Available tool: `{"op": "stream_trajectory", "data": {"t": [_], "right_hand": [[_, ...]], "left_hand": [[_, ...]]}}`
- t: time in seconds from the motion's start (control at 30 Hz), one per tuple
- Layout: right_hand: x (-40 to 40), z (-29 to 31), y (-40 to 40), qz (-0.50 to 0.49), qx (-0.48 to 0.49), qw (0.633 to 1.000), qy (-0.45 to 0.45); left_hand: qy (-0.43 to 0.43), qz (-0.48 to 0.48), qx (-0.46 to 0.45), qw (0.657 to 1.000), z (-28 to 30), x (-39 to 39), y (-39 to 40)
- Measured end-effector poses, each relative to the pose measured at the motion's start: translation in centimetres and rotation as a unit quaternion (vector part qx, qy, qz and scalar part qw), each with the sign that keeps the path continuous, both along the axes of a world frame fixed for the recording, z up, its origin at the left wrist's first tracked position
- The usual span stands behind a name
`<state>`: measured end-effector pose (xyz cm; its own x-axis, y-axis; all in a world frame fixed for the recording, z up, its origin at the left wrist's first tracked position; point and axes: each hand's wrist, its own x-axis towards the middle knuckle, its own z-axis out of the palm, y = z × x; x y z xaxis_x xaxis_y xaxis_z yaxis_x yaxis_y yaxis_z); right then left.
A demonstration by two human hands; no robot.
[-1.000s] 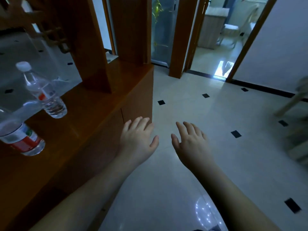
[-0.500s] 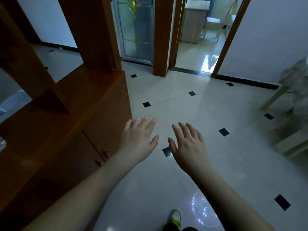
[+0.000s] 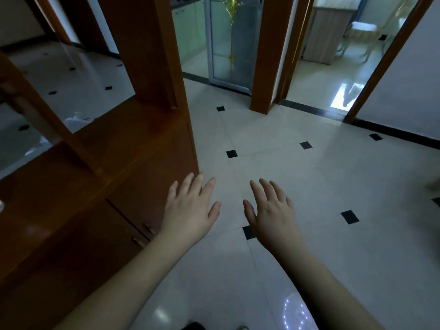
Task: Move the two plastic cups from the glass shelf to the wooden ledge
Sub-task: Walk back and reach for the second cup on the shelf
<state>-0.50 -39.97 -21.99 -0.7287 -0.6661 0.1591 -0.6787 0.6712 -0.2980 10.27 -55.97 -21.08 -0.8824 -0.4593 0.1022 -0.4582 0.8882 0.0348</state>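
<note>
My left hand (image 3: 190,206) and my right hand (image 3: 271,210) are stretched out side by side over the tiled floor, palms down, fingers spread, holding nothing. The wooden ledge (image 3: 78,186) of a brown cabinet runs along the left, just left of my left hand. No plastic cups and no glass shelf show in this view.
Thick wooden posts (image 3: 145,48) rise from the ledge. Cabinet doors with small metal handles (image 3: 145,234) sit below it. A glass door (image 3: 228,41) and an open doorway (image 3: 333,55) lie ahead. The pale floor (image 3: 297,167) has small black tile insets.
The view has swung right and away from the ledge; the two water bottles seen on it earlier have left the frame. Both hands stay open and level.
</note>
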Motion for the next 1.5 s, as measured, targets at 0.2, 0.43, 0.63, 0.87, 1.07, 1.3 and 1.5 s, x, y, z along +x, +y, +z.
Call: {"op": "stream_trajectory", "data": {"t": [0.2, 0.43, 0.63, 0.87, 1.07, 1.3, 1.5], "right_hand": [[-2.6, -0.6, -5.2, 0.047, -0.021, 0.998, 0.029], [-6.0, 0.4, -13.0, 0.106, 0.019, 0.994, 0.033], [-7.5, 2.1, -20.2, 0.157, 0.023, 0.986, 0.051], [-9.4, 2.9, -25.9, 0.207, 0.025, 0.976, 0.062], [-11.5, 2.6, -31.2, 0.27, 0.002, 0.961, 0.058], [-14.4, 3.2, -37.2, 0.369, -0.023, 0.929, 0.032], [-16.1, 5.6, -40.5, 0.432, -0.072, 0.899, 0.021]], "left_hand": [[0.014, 0.04, 0.007, 0.999, -0.2, -1.5, -3.6], [0.039, 0.091, 0.029, 0.995, -0.6, -3.5, -10.3], [0.055, 0.099, 0.023, 0.993, 0.7, -4.6, -15.6], [0.065, 0.133, 0.037, 0.988, 2.2, -5.0, -20.2], [0.07, 0.197, 0.05, 0.977, 1.7, -6.0, -23.2], [0.083, 0.304, 0.016, 0.949, 2.8, -8.0, -25.3], [0.092, 0.362, 0.021, 0.927, 3.7, -9.3, -26.5]]}}
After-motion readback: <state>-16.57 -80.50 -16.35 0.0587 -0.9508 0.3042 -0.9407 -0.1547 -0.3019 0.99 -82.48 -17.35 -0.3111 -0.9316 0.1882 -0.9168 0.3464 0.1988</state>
